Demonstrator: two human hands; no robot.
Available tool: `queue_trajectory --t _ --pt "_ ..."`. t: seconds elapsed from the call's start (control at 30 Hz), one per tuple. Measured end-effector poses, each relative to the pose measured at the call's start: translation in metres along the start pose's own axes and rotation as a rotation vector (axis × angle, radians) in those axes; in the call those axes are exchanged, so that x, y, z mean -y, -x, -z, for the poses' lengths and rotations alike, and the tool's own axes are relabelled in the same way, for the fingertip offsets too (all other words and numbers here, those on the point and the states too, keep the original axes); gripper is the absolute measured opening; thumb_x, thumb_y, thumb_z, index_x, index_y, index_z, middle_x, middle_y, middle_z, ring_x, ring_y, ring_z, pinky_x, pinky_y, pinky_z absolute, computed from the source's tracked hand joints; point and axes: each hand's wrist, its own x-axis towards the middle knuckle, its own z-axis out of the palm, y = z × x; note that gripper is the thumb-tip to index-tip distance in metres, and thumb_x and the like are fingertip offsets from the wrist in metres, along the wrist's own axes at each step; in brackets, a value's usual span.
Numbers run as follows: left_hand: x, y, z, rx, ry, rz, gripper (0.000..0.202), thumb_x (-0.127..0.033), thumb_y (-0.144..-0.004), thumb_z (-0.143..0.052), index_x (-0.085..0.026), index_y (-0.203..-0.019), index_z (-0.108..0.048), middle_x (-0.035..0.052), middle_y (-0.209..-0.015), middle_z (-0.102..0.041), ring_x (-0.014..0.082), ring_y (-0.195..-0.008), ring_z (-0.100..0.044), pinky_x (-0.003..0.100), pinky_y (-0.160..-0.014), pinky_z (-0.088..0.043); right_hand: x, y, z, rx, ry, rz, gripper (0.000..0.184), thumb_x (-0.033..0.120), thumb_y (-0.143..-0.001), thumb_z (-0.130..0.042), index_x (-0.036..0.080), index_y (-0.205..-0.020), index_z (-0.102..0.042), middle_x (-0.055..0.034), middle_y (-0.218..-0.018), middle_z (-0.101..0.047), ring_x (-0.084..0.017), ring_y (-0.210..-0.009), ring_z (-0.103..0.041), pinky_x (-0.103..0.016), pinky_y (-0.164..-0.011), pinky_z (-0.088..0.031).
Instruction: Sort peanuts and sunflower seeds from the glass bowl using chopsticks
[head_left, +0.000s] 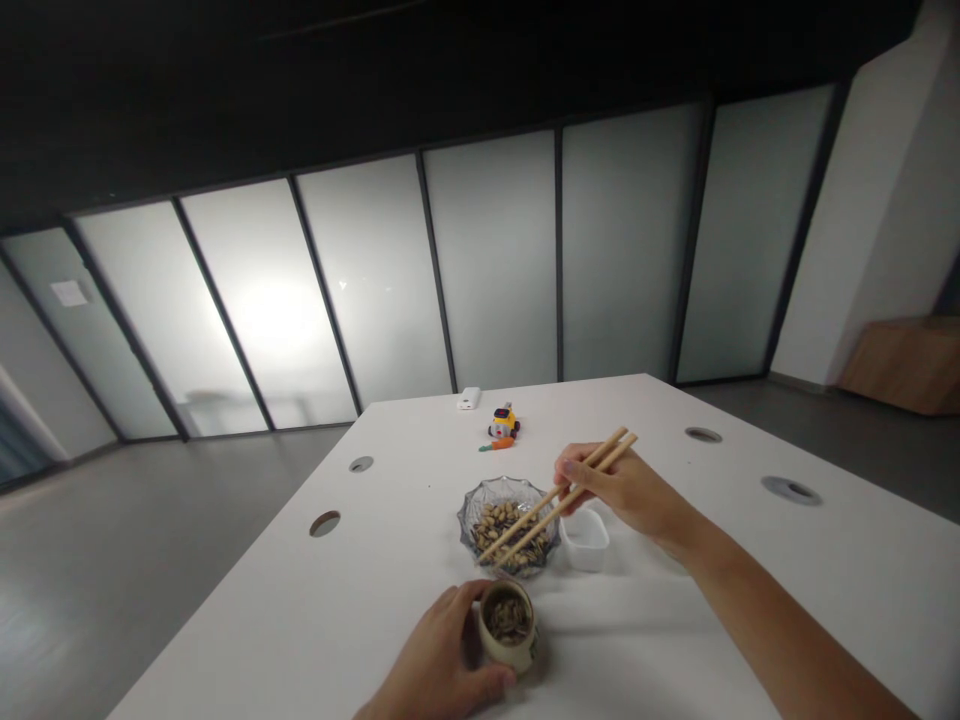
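My right hand [626,490] is closed round a pair of wooden chopsticks [559,497]. Their tips reach down into a glass bowl [471,507] filled with sunflower seeds. My left hand [442,660] is wrapped round a small beige cup [508,645] that also holds seeds and stands on the white table [787,600] just in front of the bowl. A small white dish [586,541] sits directly right of the glass bowl, under my right hand.
Farther back on the table lie a small yellow toy [504,421], an orange piece [496,445] and a white box [469,398]. Round cable holes [325,523] dot both sides of the table. Frosted glass panels stand behind; a wooden cabinet [904,362] is at the right.
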Motion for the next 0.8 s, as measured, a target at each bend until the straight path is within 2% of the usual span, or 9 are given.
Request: queue_trajectory --t 0.07,0.13,0.2,0.33,0.47,0.67,0.8 --pt "0.0 0.0 0.0 0.003 0.026 -0.022 0.076 -0.06 -0.077 -0.085 -0.024 -0.141 -0.063 0.0103 -0.136 -0.071 0.0339 -0.12 -0.065 0.039 -0.107 -0.048 -0.011 -0.005 0.001 -0.116 0.137 0.072 0.056 0.074 -0.088 -0.07 0.019 -0.08 -0.074 -0.0064 -0.081 -0.074 -0.023 -0.073 -0.077 -0.035 -0.067 -0.067" --pt "0.001 0.0 0.0 0.003 0.038 -0.034 0.075 -0.059 -0.077 -0.084 -0.024 -0.141 -0.063 0.0105 -0.136 -0.072 0.034 -0.12 -0.064 0.039 -0.106 -0.048 -0.026 -0.011 0.001 -0.211 0.37 0.168 0.055 0.071 -0.096 -0.06 0.02 -0.078 -0.074 -0.0067 -0.083 -0.072 -0.023 -0.072 -0.074 -0.034 -0.064 -0.064" --pt "0.003 0.0 -0.001 0.005 0.034 -0.033 0.075 -0.057 -0.077 -0.085 -0.025 -0.141 -0.063 0.0103 -0.136 -0.071 0.0337 -0.12 -0.064 0.038 -0.105 -0.048 -0.04 -0.015 -0.002 -0.244 0.469 0.203 0.051 0.064 -0.098 -0.058 0.022 -0.072 -0.071 -0.0062 -0.078 -0.07 -0.023 -0.071 -0.07 -0.035 -0.067 -0.061" --pt "0.004 0.0 -0.001 0.015 0.022 -0.019 0.076 -0.056 -0.077 -0.086 -0.025 -0.142 -0.062 0.0099 -0.135 -0.071 0.0327 -0.117 -0.064 0.037 -0.103 -0.049 -0.062 -0.02 -0.011 -0.262 0.549 0.239 0.041 0.051 -0.1 -0.058 0.023 -0.073 -0.073 -0.0061 -0.078 -0.072 -0.024 -0.076 -0.068 -0.038 -0.078 -0.055" --pt "0.003 0.0 -0.001 0.013 0.011 -0.009 0.077 -0.057 -0.077 -0.086 -0.024 -0.142 -0.062 0.0105 -0.134 -0.071 0.0327 -0.116 -0.064 0.037 -0.103 -0.049 -0.074 -0.02 -0.017 -0.254 0.587 0.253 0.035 0.043 -0.101 -0.056 0.024 -0.08 -0.076 -0.0068 -0.085 -0.076 -0.025 -0.081 -0.071 -0.037 -0.08 -0.053" --pt "0.003 0.0 -0.001 0.015 0.023 -0.02 0.077 -0.06 -0.077 -0.085 -0.024 -0.141 -0.063 0.0102 -0.133 -0.072 0.0322 -0.114 -0.064 0.039 -0.106 -0.048 -0.08 -0.02 -0.018 -0.237 0.628 0.274 0.036 0.041 -0.103 -0.054 0.023 -0.081 -0.076 -0.0068 -0.085 -0.075 -0.025 -0.08 -0.072 -0.036 -0.077 -0.053" --pt "0.004 -0.001 0.0 0.014 0.02 -0.02 0.077 -0.057 -0.076 -0.087 -0.025 -0.141 -0.062 0.0099 -0.136 -0.071 0.0331 -0.119 -0.063 0.039 -0.108 -0.048 -0.079 -0.019 -0.018 -0.238 0.649 0.29 0.039 0.041 -0.105 -0.052 0.023 -0.08 -0.075 -0.007 -0.084 -0.075 -0.025 -0.079 -0.072 -0.037 -0.078 -0.053"
